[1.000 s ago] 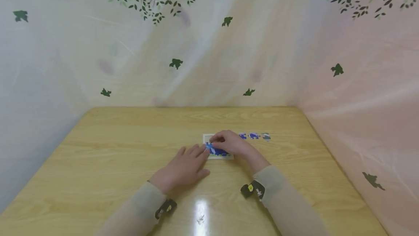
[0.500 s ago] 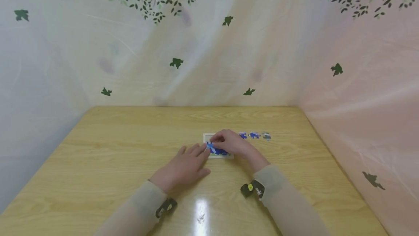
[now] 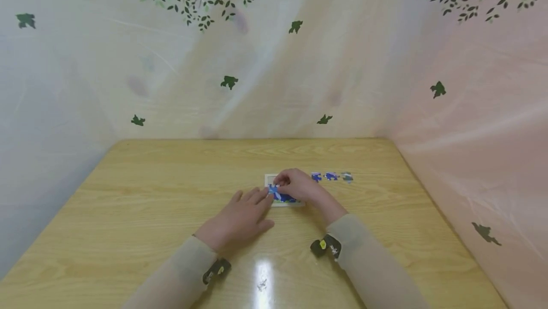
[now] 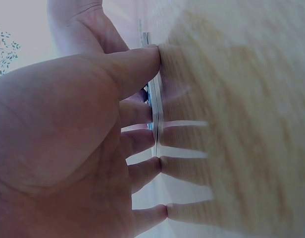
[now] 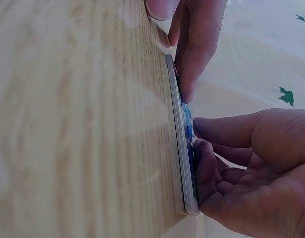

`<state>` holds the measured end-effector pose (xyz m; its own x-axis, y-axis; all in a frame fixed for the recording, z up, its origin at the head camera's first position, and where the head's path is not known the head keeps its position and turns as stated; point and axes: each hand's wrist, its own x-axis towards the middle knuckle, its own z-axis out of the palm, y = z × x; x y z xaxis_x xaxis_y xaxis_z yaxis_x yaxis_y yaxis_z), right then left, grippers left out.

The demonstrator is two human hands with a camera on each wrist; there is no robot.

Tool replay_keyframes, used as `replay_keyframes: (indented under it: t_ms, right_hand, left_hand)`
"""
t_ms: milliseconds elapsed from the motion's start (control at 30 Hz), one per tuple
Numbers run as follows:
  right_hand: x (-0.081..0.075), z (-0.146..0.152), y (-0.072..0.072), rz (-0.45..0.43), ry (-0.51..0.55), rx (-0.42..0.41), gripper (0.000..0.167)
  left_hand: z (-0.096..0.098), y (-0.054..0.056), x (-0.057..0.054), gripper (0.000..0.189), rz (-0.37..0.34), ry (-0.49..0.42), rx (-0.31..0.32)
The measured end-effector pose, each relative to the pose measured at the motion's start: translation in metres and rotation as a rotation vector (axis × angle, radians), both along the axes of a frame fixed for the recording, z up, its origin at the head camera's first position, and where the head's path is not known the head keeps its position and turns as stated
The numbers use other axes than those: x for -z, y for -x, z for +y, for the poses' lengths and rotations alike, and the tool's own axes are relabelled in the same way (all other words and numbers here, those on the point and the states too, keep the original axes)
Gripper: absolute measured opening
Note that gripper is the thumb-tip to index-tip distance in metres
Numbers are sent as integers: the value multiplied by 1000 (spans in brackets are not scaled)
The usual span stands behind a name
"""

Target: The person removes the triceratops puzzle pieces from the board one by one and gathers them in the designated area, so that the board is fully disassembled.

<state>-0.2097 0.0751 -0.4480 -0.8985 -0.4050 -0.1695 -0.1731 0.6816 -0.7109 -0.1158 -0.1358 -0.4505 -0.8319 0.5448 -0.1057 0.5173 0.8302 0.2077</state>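
Partly filled frame (image 3: pixel 289 205), blue pieces (image 3: pixel 286 198) inside, left fingers (image 4: pixel 145 172) apart, right fingers (image 5: pixel 206 161) curled, hold unclear

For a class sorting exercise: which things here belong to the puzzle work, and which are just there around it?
Part of the work:
left hand
right hand
white tray
puzzle pieces in the tray
three loose pieces to its right

Just around it:
table
leaf-patterned curtain
wrist straps

Upper right of the frame (image 3: pixel 288 205) hidden behind the right hand (image 3: pixel 303 185), its exact grip too small to tell, print on loose puzzle pieces (image 3: pixel 331 176) too small to read, sleeves (image 3: pixel 175 271) cut off by the head view's lower edge, surface (image 4: pixel 251 124) blurred in left wrist view
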Motion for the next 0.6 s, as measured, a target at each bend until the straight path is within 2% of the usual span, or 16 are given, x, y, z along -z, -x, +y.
replay_keyframes:
  t_ms: [600]
  right_hand:
    - [2,5,0,-25,83,12,18]
  left_hand:
    - [2,0,-3,72,-23,5,-9]
